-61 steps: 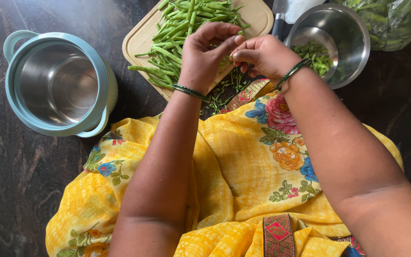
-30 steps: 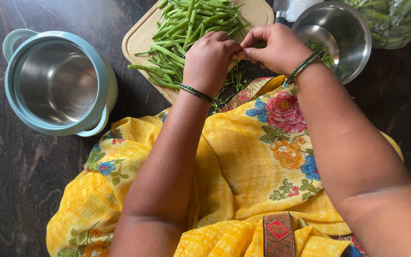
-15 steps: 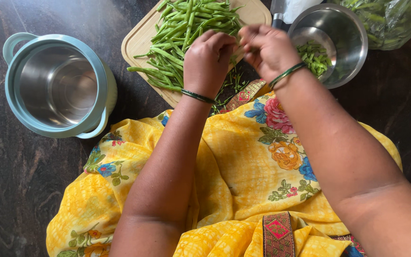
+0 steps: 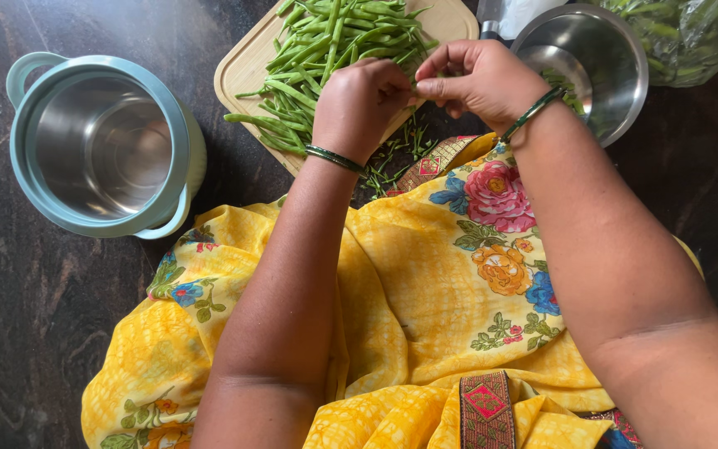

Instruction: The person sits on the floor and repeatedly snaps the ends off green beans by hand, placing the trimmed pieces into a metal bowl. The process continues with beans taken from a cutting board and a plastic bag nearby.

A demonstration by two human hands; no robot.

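Here, your left hand (image 4: 361,104) and right hand (image 4: 479,81) meet fingertip to fingertip, both pinched shut on one green bean (image 4: 413,83), just above the near edge of the wooden cutting board (image 4: 247,66), bean pile (image 4: 326,41) behind, steel bowl (image 4: 604,41) right, blue-rimmed pot (image 4: 101,145) left.

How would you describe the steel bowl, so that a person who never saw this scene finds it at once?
Start at the wooden cutting board heaped with green beans. Just right of it, beyond the right hand, stands the steel bowl. Unlike the pale blue two-handled pot at far left, it is bare metal with no handles.
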